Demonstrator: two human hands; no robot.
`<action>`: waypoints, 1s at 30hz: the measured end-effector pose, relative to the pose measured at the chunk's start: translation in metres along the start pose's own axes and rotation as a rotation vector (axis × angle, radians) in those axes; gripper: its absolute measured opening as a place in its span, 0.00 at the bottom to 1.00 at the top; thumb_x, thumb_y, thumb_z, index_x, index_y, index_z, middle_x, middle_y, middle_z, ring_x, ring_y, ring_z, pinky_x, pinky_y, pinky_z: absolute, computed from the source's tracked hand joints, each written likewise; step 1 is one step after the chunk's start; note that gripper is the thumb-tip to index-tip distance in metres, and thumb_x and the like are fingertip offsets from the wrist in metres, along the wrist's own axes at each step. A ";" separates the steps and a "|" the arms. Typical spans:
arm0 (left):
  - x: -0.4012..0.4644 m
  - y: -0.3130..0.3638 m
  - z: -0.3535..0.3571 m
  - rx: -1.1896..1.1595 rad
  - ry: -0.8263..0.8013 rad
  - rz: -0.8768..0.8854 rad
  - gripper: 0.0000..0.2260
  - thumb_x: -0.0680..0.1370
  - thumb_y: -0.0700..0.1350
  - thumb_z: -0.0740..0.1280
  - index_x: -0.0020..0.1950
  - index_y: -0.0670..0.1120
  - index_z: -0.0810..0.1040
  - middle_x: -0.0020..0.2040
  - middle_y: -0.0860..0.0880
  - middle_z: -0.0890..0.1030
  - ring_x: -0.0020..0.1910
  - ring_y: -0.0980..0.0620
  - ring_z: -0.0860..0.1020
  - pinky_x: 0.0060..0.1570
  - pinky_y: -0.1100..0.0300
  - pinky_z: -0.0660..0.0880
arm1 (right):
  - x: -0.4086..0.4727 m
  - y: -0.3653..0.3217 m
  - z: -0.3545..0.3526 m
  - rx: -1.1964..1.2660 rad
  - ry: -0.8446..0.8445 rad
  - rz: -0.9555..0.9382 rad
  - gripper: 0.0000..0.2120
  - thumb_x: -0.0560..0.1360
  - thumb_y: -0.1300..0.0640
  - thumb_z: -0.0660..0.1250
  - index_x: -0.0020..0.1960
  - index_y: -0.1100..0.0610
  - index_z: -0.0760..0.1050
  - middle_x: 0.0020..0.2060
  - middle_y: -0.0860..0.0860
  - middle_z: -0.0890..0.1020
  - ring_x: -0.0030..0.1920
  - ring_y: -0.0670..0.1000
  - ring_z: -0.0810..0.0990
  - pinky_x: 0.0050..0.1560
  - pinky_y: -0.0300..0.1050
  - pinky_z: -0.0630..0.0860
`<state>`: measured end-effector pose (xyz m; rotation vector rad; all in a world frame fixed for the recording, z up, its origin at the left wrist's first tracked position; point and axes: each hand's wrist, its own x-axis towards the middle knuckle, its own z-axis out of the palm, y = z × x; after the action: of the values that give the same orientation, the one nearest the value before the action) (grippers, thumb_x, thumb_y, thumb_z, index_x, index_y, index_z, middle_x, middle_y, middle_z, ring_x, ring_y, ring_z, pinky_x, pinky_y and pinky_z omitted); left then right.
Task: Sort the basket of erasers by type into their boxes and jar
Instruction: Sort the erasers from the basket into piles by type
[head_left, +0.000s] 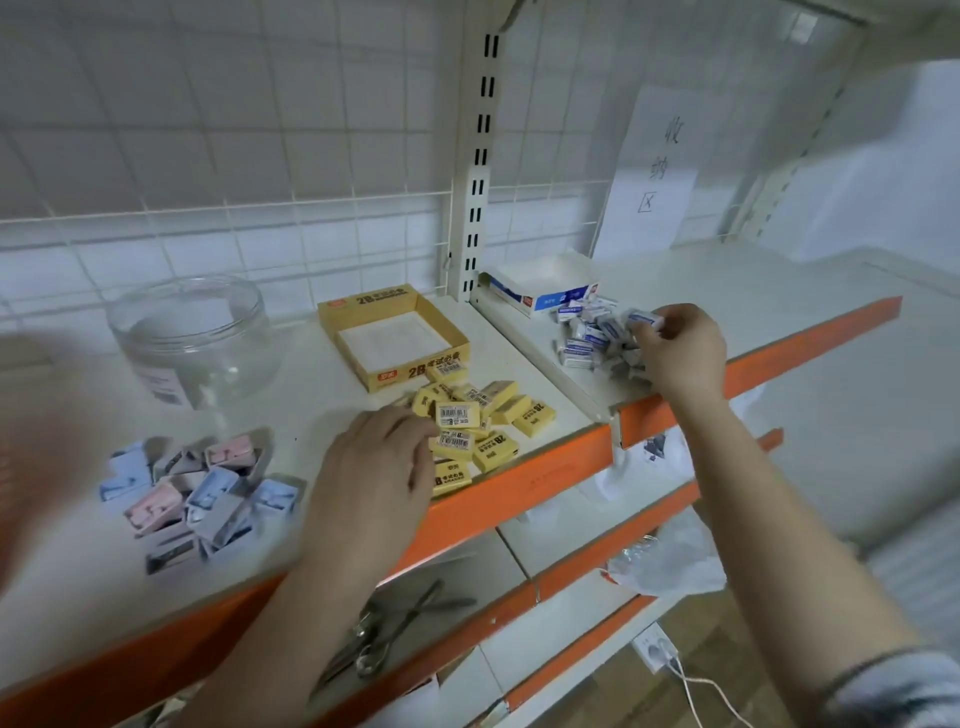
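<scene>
the left hand (382, 457) lies palm down on the shelf (291, 415), its fingers (415, 423) loosely bent and resting on the near edge of the pile of yellow 2b erasers (478, 431); whether they grip one i cannot tell; just beyond those fingertips stands the open yellow 2b box (393, 335), its tray showing white; the right hand (680, 353) has its fingers curled round a blue-and-white eraser (641, 317), pinched at the fingertips above the heap of blue-and-white erasers (597, 338); past that heap sits the blue-and-white box (540, 286); well to the left of the left hand lies a cluster of pastel pink, blue and grey erasers (197, 488), with the clear plastic jar (192, 338) beyond it
</scene>
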<state>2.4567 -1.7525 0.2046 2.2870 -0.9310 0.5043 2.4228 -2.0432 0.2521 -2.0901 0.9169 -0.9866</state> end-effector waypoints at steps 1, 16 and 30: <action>-0.002 -0.006 -0.001 0.017 0.006 -0.030 0.13 0.75 0.43 0.57 0.47 0.44 0.81 0.44 0.48 0.81 0.42 0.47 0.78 0.42 0.54 0.75 | 0.009 0.002 0.005 -0.038 -0.017 -0.009 0.10 0.75 0.58 0.65 0.53 0.62 0.77 0.46 0.56 0.82 0.46 0.56 0.78 0.38 0.37 0.63; 0.006 -0.006 0.005 0.110 -0.152 -0.215 0.14 0.79 0.46 0.56 0.59 0.46 0.76 0.56 0.48 0.75 0.56 0.49 0.70 0.53 0.53 0.72 | -0.016 -0.045 0.058 -0.202 -0.016 -0.198 0.12 0.72 0.59 0.63 0.51 0.56 0.81 0.49 0.59 0.82 0.53 0.63 0.75 0.49 0.49 0.72; -0.025 -0.051 -0.155 -0.100 -0.167 -0.048 0.10 0.78 0.43 0.62 0.55 0.51 0.80 0.44 0.56 0.79 0.43 0.58 0.75 0.47 0.61 0.72 | -0.133 -0.237 0.086 0.376 -0.421 -0.394 0.06 0.74 0.59 0.65 0.44 0.55 0.81 0.39 0.50 0.81 0.38 0.44 0.76 0.39 0.35 0.71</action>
<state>2.4589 -1.6094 0.2856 2.2803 -0.9562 0.2436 2.5047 -1.7852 0.3418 -2.0656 0.0971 -0.7812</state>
